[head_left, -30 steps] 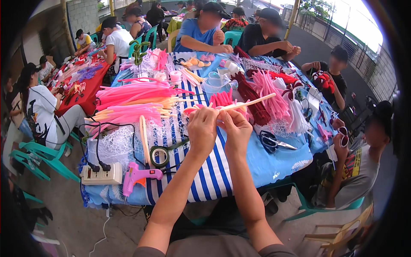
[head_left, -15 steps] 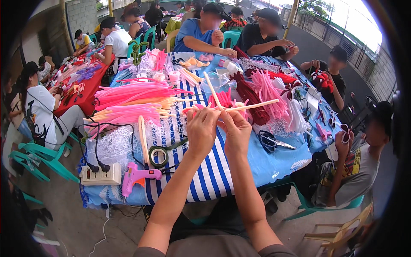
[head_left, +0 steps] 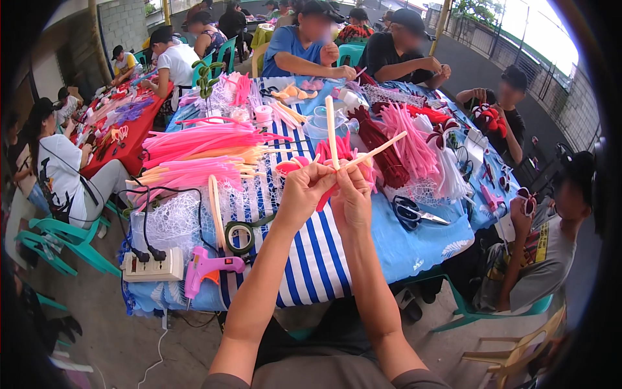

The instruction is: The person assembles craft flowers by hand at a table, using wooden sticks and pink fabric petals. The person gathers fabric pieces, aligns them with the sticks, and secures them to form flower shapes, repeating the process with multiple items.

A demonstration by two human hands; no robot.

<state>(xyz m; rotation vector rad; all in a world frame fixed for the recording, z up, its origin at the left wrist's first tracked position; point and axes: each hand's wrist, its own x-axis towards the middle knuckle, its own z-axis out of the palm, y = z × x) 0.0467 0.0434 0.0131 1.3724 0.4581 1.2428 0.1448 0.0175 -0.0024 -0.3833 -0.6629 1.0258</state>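
Over the striped cloth, both hands pinch cream fuzzy pipe cleaners [head_left: 332, 133] where they meet. One end stands nearly upright, and another slants up to the right. My left hand [head_left: 302, 196] has its thumb and fingertips closed on the stems at the joint. Against it, my right hand [head_left: 352, 200] also grips the stems with closed fingertips. The fingers hide the joint itself, so how the stems are bent or twisted there cannot be seen. Just beyond the hands lie hot-pink pipe cleaners [head_left: 334, 148].
Pink pipe cleaners [head_left: 201, 141] are heaped at left. Nearer are a pink glue gun [head_left: 208, 267], a green tape roll [head_left: 240, 238], and a power strip [head_left: 155, 266] with cords. Scissors [head_left: 418, 212] and dark red stems [head_left: 381, 152] lie right. Several people sit around the tables.
The cream pipe cleaners have turned in my fingers: the left-leaning end now points almost straight up, and the right one slants more steeply. Both hands have come slightly lower.
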